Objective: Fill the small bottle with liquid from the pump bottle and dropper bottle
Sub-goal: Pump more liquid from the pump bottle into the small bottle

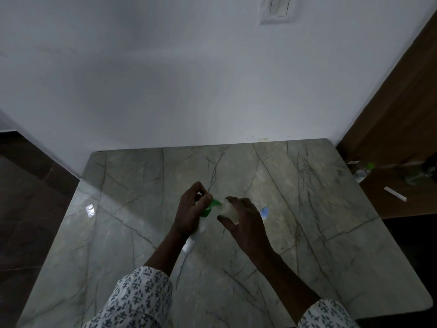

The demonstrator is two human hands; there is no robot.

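Observation:
My left hand [192, 209] grips a white pump bottle [195, 235] with a green pump head [211, 205], tilted so its base points toward me and its nozzle points right. My right hand [243, 217] holds a small translucent bottle [228, 210] with pale liquid, its mouth right at the green nozzle. Both are held just above the marble table [142, 233]. A small blue-and-white object [264, 212], perhaps the dropper bottle or a cap, lies on the table just right of my right hand, partly hidden.
The grey-green marble table meets a white wall [189, 79] at the back. A wooden surface at the right [402, 197] carries a clear bottle with a green cap [363, 172] and a white stick [395, 193]. Dark floor lies to the left.

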